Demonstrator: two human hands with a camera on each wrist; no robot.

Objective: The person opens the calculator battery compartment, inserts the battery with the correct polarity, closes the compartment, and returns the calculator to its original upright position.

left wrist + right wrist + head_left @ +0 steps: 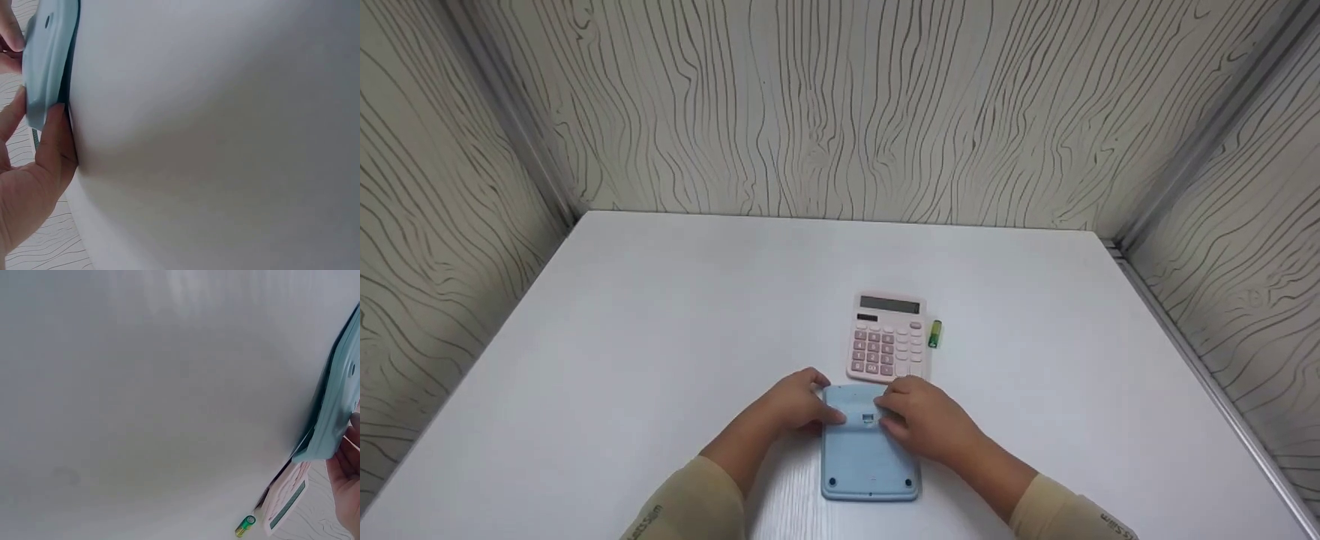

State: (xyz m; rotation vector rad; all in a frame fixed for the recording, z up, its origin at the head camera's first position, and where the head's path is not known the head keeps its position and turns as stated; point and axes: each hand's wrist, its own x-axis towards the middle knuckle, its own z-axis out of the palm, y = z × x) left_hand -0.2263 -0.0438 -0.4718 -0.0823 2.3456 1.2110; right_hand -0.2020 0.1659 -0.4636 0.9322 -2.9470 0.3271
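Note:
A light blue calculator lies with its back up near the table's front edge, with a small opening in its raised upper part. My left hand holds its upper left edge, thumb on the back; in the left wrist view the fingers reach under the rim. With bent fingers, my right hand touches the upper right of the back beside the opening. Whether anything is between those fingertips is hidden. In the right wrist view, the right hand is at the calculator's far end.
Just beyond the blue calculator, a pink calculator lies face up. A green battery rests to its right. The white table is bordered by wood-grain patterned panels at the back and both sides.

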